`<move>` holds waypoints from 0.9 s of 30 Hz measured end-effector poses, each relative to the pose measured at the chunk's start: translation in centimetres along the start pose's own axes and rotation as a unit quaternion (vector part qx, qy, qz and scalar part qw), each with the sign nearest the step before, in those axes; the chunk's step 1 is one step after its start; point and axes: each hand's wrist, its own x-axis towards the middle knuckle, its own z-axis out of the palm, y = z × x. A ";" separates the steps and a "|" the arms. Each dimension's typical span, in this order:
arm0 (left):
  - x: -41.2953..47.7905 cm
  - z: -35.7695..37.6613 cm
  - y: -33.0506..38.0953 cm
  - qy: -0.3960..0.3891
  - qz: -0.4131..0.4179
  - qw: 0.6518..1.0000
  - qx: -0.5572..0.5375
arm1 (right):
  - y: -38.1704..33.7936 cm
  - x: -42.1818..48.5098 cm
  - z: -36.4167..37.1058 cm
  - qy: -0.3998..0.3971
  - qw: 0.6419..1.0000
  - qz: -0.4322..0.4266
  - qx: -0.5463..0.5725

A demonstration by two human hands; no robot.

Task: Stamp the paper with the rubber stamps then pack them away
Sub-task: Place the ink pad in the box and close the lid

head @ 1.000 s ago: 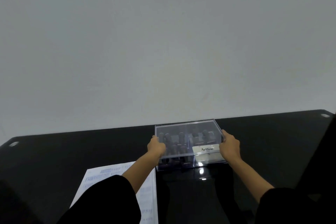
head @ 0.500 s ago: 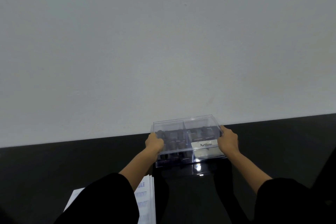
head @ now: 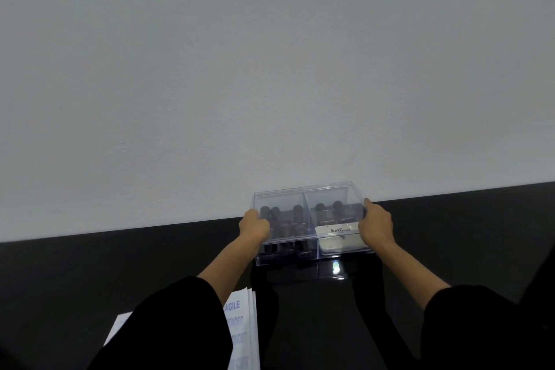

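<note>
At the desk's (head: pixel 90 273) far side the clear box (head: pixel 301 200), stamps (head: pixel 285 218) inside, is lying with its long axis crosswise between the hands. The left hand (head: pixel 253 227) and right hand (head: pixel 377 227) are gripping its opposite short ends, fingers (head: pixel 370 208) curling round them.

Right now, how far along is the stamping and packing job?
Done, it seems: the paper carries blue stamped words, and the rubber stamps and ink pad sit inside the clear box, lid on. In hand: the left hand and right hand grip the box's sides near the wall. Left: probably only letting go of it.
</note>
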 end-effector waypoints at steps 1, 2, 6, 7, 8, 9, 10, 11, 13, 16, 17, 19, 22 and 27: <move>0.1 0.0 0.0 0.000 0.001 1.000 0.000 | -0.1 0.0 0.1 0.003 1.000 -0.001 -0.003; 0.3 0.0 0.0 -0.001 0.004 1.000 0.000 | -0.2 0.1 0.2 0.005 1.000 -0.002 -0.005; 0.6 0.1 -0.1 0.000 0.008 1.000 0.001 | -0.3 0.3 0.3 0.008 1.000 -0.003 -0.019; 0.7 0.2 -0.1 0.001 0.007 1.000 0.004 | -0.3 0.3 0.4 0.008 1.000 -0.003 -0.023; 0.7 0.2 0.0 0.002 0.006 1.000 0.008 | -0.3 0.3 0.4 0.008 1.000 -0.003 -0.027; 0.6 0.2 0.0 0.001 0.005 1.000 0.012 | -0.3 0.3 0.4 0.008 1.000 -0.003 -0.030; 0.6 0.2 0.1 0.000 0.004 1.000 0.013 | -0.3 0.3 0.4 0.007 0.999 -0.002 -0.031; 0.6 0.2 0.1 -0.003 0.004 1.000 0.009 | -0.4 0.3 0.4 0.006 1.000 -0.001 -0.029; 0.5 0.0 0.1 -0.006 0.004 1.000 -0.003 | -0.4 0.3 0.3 0.003 1.000 0.001 -0.026; -0.2 -0.5 0.1 -0.006 0.013 0.999 -0.038 | -0.4 -0.2 0.0 0.006 1.000 0.008 -0.021; -0.5 -0.8 0.1 -0.003 0.019 0.999 -0.050 | -0.4 -0.5 -0.1 0.019 1.000 0.011 -0.018; -1.1 -1.4 0.2 0.005 0.033 0.997 -0.070 | -0.3 -1.4 -0.2 0.071 0.997 0.004 -0.019; -2.0 -2.7 0.2 0.017 0.046 0.995 -0.086 | -0.5 -3.1 -0.3 0.137 0.990 -0.044 -0.016; -4.1 -5.5 -0.3 0.017 0.045 0.997 -0.062 | -2.3 -7.1 -0.6 0.142 0.986 -0.089 -0.004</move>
